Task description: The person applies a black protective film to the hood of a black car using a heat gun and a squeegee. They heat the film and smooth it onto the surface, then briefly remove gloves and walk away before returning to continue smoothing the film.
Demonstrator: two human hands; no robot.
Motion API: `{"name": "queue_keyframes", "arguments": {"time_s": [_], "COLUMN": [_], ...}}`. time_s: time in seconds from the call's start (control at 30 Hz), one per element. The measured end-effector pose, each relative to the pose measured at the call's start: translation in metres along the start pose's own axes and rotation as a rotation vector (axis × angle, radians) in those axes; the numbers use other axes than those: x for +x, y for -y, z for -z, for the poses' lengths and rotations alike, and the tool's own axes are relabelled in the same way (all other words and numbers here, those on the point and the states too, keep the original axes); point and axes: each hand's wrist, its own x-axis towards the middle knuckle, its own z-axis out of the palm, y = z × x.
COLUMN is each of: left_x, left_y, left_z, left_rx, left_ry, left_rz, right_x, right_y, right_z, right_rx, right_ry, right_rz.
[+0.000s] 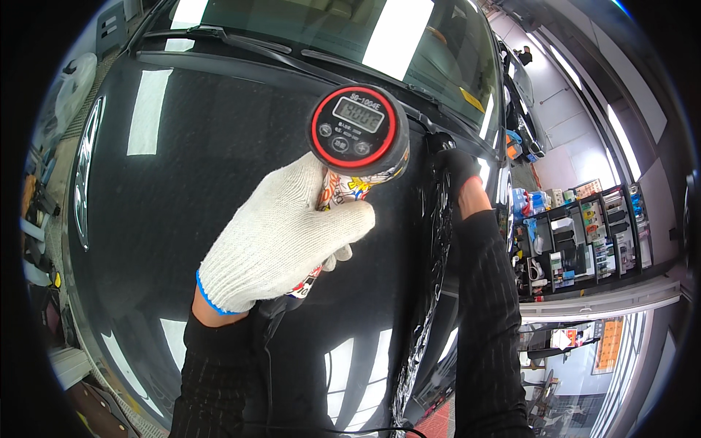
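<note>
Fingers (pixel 343 219) of your left hand (pixel 281 241) are curled tight round the handle of a heat gun (pixel 350 146), white knit glove w/ blue cuff edge, thumb wrapped across the front, no gap showing. Handle is covered in bright cartoon-style stickers; the gun's round back end faces you, red ring around a small digital display w/ three buttons under it. Gun sits approx. centre of view, held above the black car hood (pixel 219 168), nozzle end pointing away from you toward the hood's right side, hidden behind the body. Black cord (pixel 266 358) drops from the handle base past your left sleeve toward the lower edge.

Your right hand (pixel 456 168) is in a black glove, reaching out along the hood's right edge near the base of the windshield (pixel 350 29). It rests on shiny black wrap film (pixel 431 277) that runs crinkled along that edge from the hand back toward you. Right fingers: can't tell whether spread or pinched, dark glove against dark film, too little contrast. Right forearm in a black ribbed sleeve lies just beside the film strip.

Wiper blades (pixel 241 40) lie at the windshield base, beyond the gun. Off to the right, well apart from the car, shelving (pixel 584 233) stacked w/ bottles and boxes.
</note>
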Motion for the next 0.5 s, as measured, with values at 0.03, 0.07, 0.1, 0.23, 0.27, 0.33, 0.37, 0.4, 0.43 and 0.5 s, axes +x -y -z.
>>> {"name": "queue_keyframes", "arguments": {"time_s": [0.03,0.07,0.1,0.23,0.27,0.33,0.37,0.4,0.43,0.5], "left_x": [0.000,0.000,0.000,-0.001,-0.001,-0.001,-0.001,0.000,0.000,0.001], "left_y": [0.000,0.000,0.000,0.000,0.000,0.000,0.000,0.000,0.000,0.000], "left_z": [0.000,0.000,0.000,0.000,-0.001,0.000,0.000,0.000,0.000,0.001], "left_rx": [0.004,0.004,0.004,-0.008,-0.012,-0.018,-0.016,-0.014,-0.013,0.000], "left_ry": [0.001,-0.002,-0.005,-0.004,-0.003,-0.004,-0.006,-0.007,-0.008,-0.006], "left_rz": [0.002,0.007,0.012,-0.003,-0.002,-0.002,0.003,0.007,0.012,0.004], "right_x": [-0.003,-0.006,-0.009,-0.021,-0.022,-0.024,-0.024,-0.023,-0.021,-0.014], "right_y": [0.001,0.003,0.004,0.010,0.011,0.012,0.011,0.010,0.009,0.006], "right_z": [0.000,0.000,-0.001,-0.004,-0.004,-0.003,-0.003,-0.002,-0.001,-0.001], "right_rx": [0.012,0.037,0.052,0.137,0.142,0.238,0.280,0.282,0.283,0.261], "right_ry": [-0.002,-0.021,-0.010,0.015,0.012,0.048,0.054,0.105,0.156,0.214], "right_rz": [-0.009,-0.026,-0.011,0.001,0.002,-0.029,-0.044,-0.050,-0.057,-0.036]}}
